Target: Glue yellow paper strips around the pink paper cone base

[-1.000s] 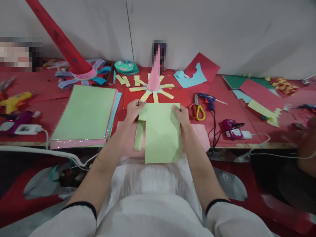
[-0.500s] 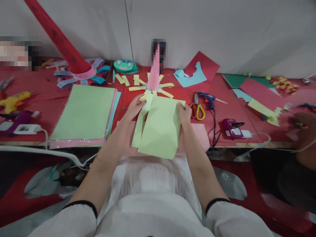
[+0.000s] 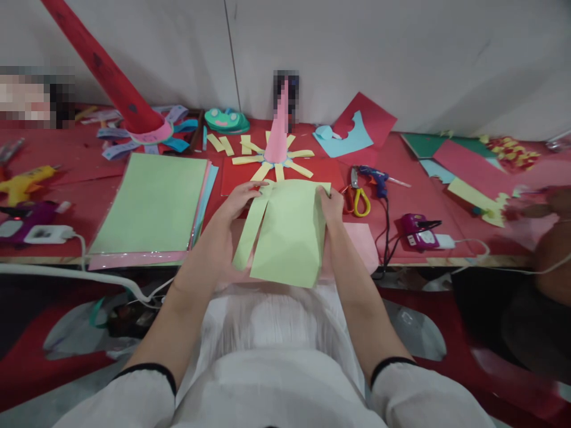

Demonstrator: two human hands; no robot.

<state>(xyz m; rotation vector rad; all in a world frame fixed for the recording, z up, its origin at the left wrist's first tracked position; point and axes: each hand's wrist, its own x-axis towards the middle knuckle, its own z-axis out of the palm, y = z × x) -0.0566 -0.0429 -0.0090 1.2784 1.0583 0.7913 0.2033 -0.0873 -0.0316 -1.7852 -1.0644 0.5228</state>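
A light green sheet of paper (image 3: 292,232) is in front of me, with a long strip (image 3: 252,229) along its left side, split from it by a narrow gap that closes near the top. My left hand (image 3: 243,199) pinches the strip near its upper end. My right hand (image 3: 332,207) grips the sheet's upper right edge, thumb on top. Pink paper (image 3: 361,241) lies beneath. Just beyond stands a pink paper cone (image 3: 277,139) with yellow strips fanned round its base, on a red sheet (image 3: 232,175).
Left lies a stack of green paper (image 3: 151,205); further left, a yellow glue gun (image 3: 29,184). To the right are yellow-handled scissors (image 3: 362,202), a blue glue gun (image 3: 379,181) with a trailing cord, and a purple power adapter (image 3: 419,232). Another person's arm (image 3: 555,249) reaches in at far right.
My left hand has moved slightly left and down with the strip, which now leans away from the sheet with a clearer gap. The right hand has barely shifted.
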